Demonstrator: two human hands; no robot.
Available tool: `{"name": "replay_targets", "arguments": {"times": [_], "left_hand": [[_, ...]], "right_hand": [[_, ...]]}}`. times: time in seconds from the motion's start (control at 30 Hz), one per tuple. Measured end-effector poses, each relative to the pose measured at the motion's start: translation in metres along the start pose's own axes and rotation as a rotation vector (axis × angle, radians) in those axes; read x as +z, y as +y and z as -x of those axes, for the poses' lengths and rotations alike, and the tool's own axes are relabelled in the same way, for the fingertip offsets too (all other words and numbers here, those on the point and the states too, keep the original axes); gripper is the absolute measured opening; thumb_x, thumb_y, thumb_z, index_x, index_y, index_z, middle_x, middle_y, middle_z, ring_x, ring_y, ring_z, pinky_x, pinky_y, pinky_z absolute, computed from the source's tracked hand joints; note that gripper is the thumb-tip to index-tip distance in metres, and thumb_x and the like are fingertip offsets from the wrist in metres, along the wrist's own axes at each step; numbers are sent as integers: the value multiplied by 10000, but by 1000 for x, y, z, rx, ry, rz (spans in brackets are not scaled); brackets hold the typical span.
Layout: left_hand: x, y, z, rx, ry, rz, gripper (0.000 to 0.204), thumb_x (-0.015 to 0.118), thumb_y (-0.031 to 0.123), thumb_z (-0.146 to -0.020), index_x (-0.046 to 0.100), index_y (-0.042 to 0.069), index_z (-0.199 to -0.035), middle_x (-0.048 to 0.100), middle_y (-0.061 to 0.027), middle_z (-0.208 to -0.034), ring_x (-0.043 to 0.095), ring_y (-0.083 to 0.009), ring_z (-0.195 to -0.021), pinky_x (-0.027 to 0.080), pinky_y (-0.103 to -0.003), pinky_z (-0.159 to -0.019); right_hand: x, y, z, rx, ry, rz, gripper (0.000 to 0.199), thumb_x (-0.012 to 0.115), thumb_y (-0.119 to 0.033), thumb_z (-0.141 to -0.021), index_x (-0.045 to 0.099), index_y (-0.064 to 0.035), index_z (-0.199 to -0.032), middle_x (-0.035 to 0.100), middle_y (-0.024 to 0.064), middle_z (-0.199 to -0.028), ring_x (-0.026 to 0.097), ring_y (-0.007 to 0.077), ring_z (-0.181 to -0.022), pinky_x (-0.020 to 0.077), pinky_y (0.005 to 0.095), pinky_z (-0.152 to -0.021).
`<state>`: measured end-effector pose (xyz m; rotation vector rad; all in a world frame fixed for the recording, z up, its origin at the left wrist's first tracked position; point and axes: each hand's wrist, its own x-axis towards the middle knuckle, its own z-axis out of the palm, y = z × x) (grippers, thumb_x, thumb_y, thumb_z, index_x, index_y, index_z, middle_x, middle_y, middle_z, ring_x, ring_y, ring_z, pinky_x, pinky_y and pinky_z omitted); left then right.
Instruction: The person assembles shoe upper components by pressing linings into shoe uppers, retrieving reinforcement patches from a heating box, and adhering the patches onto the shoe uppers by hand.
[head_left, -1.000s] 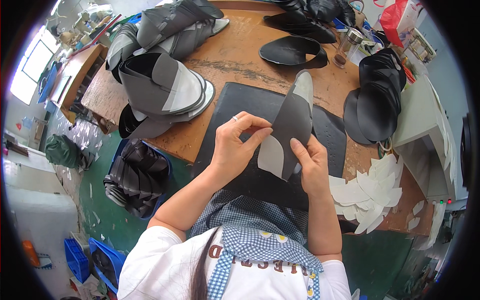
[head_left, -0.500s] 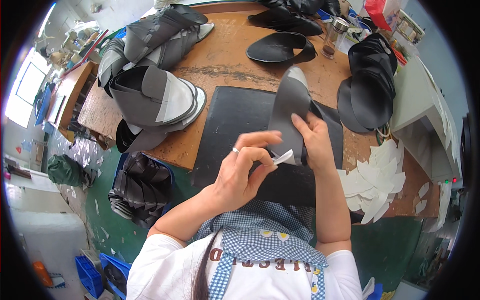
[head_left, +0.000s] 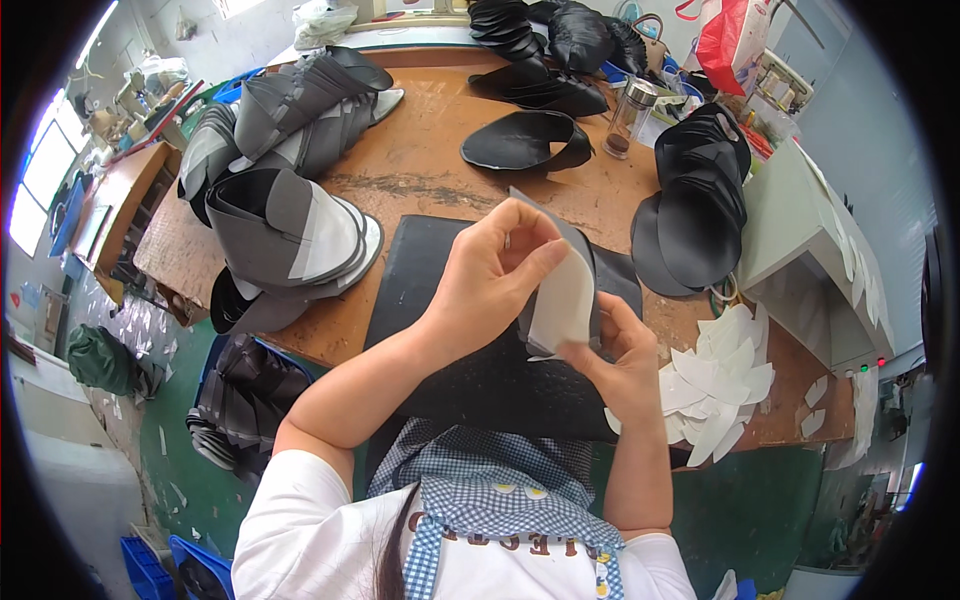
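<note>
A curved dark grey shoe upper (head_left: pixel 585 258) is held up over the black mat (head_left: pixel 470 385), with a white leaf-shaped piece (head_left: pixel 564 305) lying along its facing side. My left hand (head_left: pixel 490 265) is closed at the far end, its thumb on the white piece and its fingers near the upper's edge. At the lower right side, my right hand (head_left: pixel 622 358) grips the upper with the thumb at the white piece's near end. The fingers behind the upper are partly hidden. More white pieces (head_left: pixel 712 385) lie in a loose pile right of the mat.
Grey and white shoe uppers (head_left: pixel 290 235) are stacked on the wooden table's left side. Black uppers (head_left: pixel 695 205) stand at the right, and a single black one (head_left: pixel 510 142) lies behind the mat. A glass jar (head_left: pixel 628 122) is near it. A grey open-fronted box (head_left: pixel 815 260) borders the right.
My left hand has moved up and away to the upper's far end. The upper has turned so a white face now shows. My right hand has shifted lower on it.
</note>
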<state>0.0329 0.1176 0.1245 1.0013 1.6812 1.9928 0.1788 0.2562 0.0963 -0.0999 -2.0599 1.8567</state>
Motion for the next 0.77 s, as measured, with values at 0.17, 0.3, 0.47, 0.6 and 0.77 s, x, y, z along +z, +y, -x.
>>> {"name": "replay_targets", "arguments": {"times": [0.17, 0.3, 0.47, 0.6, 0.77], "left_hand": [[10, 9, -7, 79, 62, -169, 134, 665, 99, -990, 585, -4, -1020, 677, -55, -910, 681, -100, -838, 601, -246, -654], [7, 25, 7, 62, 82, -103, 130, 657, 84, -990, 575, -4, -1039, 672, -53, -906, 680, -97, -832, 598, -243, -608], [-6, 16, 1, 138, 152, -301, 142, 698, 97, -960, 606, 4, -1016, 670, -34, -910, 654, -97, -840, 532, -257, -697], [-9, -1, -1, 126, 208, -448, 151, 745, 132, -919, 653, 26, -977, 638, -26, -966, 618, -127, -913, 482, -292, -788], [-11, -3, -1, 130, 192, -454, 129, 744, 136, -921, 670, 48, -979, 609, -30, -1018, 595, -139, -934, 495, -300, -799]], "right_hand": [[-3, 4, 5, 14, 235, -78, 376, 774, -45, -889, 615, 52, -1215, 728, 96, -1023, 676, 101, -934, 535, 237, -828], [3, 5, 1, 2, 224, -145, 364, 787, -11, -868, 630, 55, -1189, 738, 94, -994, 682, 93, -887, 538, 222, -794], [13, 11, 3, -36, 199, -148, 329, 805, 8, -847, 667, 51, -1142, 748, 84, -962, 684, 88, -834, 543, 211, -754], [16, 21, 7, -28, 210, -110, 311, 803, 8, -849, 675, 53, -1129, 747, 82, -968, 682, 86, -849, 539, 209, -771], [16, 23, 7, -10, 197, -166, 331, 799, -7, -858, 671, 56, -1157, 749, 85, -973, 684, 98, -872, 533, 202, -800]]}}
